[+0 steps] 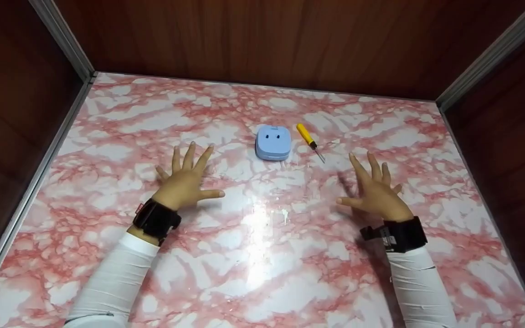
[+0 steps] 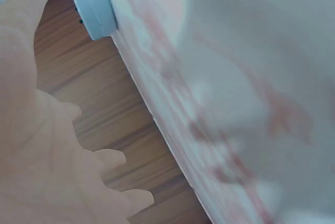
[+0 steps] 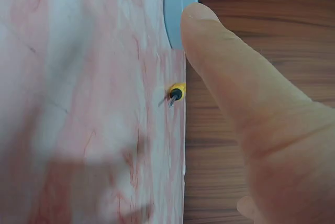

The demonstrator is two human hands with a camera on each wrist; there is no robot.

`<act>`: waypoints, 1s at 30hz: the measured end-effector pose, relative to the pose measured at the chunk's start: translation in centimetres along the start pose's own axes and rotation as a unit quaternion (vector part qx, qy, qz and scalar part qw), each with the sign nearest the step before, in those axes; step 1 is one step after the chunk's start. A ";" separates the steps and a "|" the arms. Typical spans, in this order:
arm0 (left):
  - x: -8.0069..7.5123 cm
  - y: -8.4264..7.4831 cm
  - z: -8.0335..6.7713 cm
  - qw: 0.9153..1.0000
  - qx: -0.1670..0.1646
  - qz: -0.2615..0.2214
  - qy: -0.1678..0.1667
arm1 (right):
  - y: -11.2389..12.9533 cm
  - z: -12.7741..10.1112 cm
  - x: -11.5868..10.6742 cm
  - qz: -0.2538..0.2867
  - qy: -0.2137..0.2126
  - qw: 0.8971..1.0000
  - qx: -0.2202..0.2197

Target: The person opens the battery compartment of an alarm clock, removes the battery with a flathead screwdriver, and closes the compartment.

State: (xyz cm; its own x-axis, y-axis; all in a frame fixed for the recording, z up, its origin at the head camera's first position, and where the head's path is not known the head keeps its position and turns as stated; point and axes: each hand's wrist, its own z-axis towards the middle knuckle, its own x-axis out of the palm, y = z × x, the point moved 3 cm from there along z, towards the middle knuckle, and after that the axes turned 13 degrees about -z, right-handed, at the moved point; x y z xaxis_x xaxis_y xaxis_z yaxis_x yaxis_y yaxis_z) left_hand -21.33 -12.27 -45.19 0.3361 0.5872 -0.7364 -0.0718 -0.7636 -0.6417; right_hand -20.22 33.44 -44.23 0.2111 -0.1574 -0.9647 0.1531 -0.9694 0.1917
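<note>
Hands spread flat over a pink marble tabletop, holding nothing.

Left hand, left of centre in the head view, and right hand, right of centre, both have their fingers straight and splayed, well apart from each other. Between and above them, near the middle of the frame, a pale blue rounded case lies on the tabletop, with a yellow-handled screwdriver just beside it to the right, its tip pointing toward the right hand. Neither hand touches either thing.
</note>
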 end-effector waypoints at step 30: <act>3.8 -8.1 10.1 0.968 0.080 -0.221 -0.083 | 4.5 7.8 0.1 0.057 -0.221 0.963 -0.145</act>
State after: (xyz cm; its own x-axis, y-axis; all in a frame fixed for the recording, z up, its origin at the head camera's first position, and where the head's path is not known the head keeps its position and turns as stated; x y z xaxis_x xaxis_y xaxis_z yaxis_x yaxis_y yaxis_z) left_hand -28.92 -1.17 -44.99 0.2132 0.8924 -0.3976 -0.1047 -0.3838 -0.9175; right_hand -27.04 27.60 -44.83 -0.1799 -0.3866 -0.9046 0.4305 -0.8577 0.2809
